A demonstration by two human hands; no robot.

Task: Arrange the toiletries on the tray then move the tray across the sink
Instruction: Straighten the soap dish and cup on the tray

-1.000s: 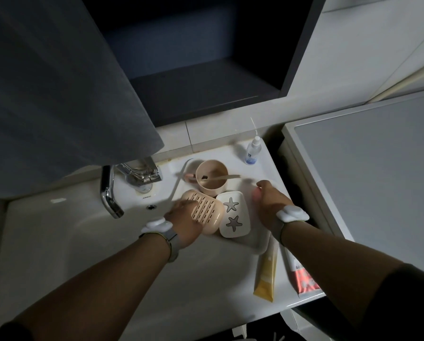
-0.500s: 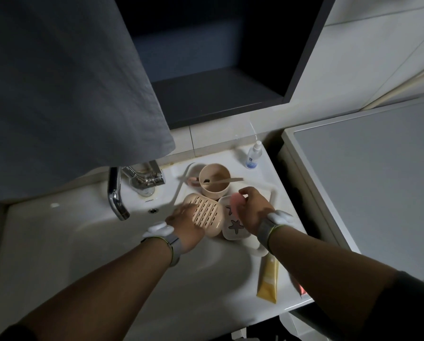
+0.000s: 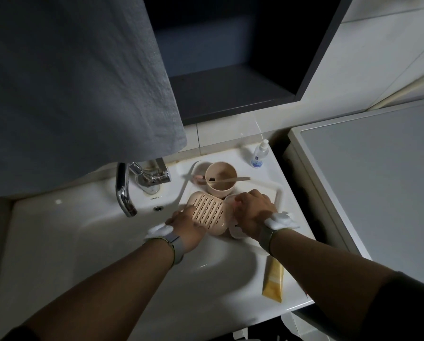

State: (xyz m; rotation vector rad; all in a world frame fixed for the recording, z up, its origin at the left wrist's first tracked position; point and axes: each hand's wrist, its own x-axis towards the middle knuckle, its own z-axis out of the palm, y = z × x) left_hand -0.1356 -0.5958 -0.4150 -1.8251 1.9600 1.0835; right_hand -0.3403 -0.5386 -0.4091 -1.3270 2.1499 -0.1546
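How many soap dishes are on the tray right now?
2. The pink slotted soap dish lies under the left hand; the white soap dish sits beside it, mostly hidden by the right hand.

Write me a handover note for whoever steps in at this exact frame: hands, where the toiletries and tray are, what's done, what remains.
Left hand: resting on the near left end of the pink slotted soap dish.
Right hand: covering the white soap dish lid; grip hidden.
White tray: on the counter right of the basin, behind it a small clear bottle.
On the tray: pink cup with a toothbrush across it, soap dish, lid.
Off the tray: yellow tube on the near right counter.
Done: cup and soap dish placed.
Left: settle the lid, add the tube and perhaps the bottle, carry the tray across the sink.
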